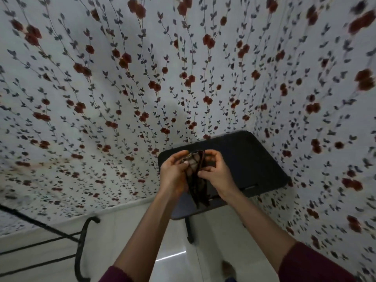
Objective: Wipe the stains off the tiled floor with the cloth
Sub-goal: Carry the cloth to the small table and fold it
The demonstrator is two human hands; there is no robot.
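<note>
Two bare hands meet in front of you, but start at nine o'clock: a black metal frame point(81, 245) of thin bars and a curved leg stands on the floor by the wall, low at the left edge. Behind it the wall point(101, 78) runs up and across the whole view, covered in white paper printed with dark vines and red flowers; the pattern smears toward the edges.

Moving toward centre, your left hand point(173, 174) comes up from seven o'clock on a bare forearm, a maroon sleeve point(114, 275) just showing at the bottom edge. Its fingers are curled and its thumb presses on the left side of the cloth point(196, 176), so it is clamped on the fabric. The cloth is dark with a checked pattern, bunched at the top between both hands and hanging down in a narrow tail toward six o'clock. It is held in the air, well above the tiled floor point(179, 259), which is pale and glossy with a bright streak of reflected light.

At one o'clock from the cloth, your right hand point(217, 174) pinches the right side of the fabric, fingers closed on it. Behind both hands sits a dark tabletop point(254, 159) with rounded corners, on a thin black post. At three o'clock the flowered wall turns the corner and runs down the right edge.
</note>
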